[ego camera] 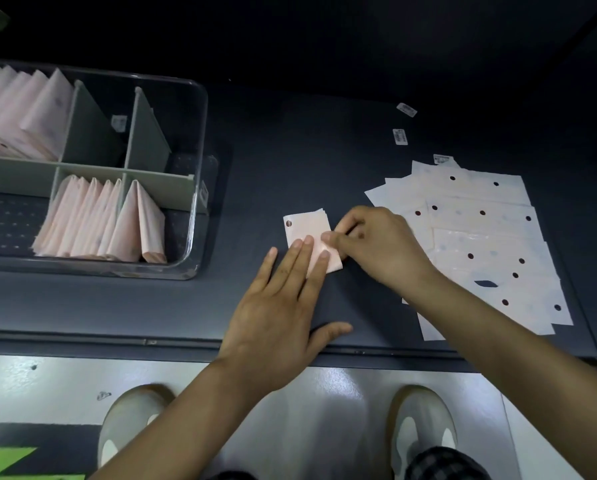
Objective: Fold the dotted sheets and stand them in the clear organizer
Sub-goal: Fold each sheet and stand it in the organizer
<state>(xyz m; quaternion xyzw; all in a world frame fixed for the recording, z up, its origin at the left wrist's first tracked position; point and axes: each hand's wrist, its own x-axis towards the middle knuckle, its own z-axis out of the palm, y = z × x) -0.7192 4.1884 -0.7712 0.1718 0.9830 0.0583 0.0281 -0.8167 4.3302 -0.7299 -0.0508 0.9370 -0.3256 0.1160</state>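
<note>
Bare forearms, no sleeves; pale grey shoes (pixel 423 427) with white toe panels; dark checked trouser leg (pixel 444 464) at five o'clock.

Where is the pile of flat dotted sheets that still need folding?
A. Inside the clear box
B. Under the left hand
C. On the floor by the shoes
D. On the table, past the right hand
D: the flat sheets lie spread on the table, just beyond the right hand.
</note>
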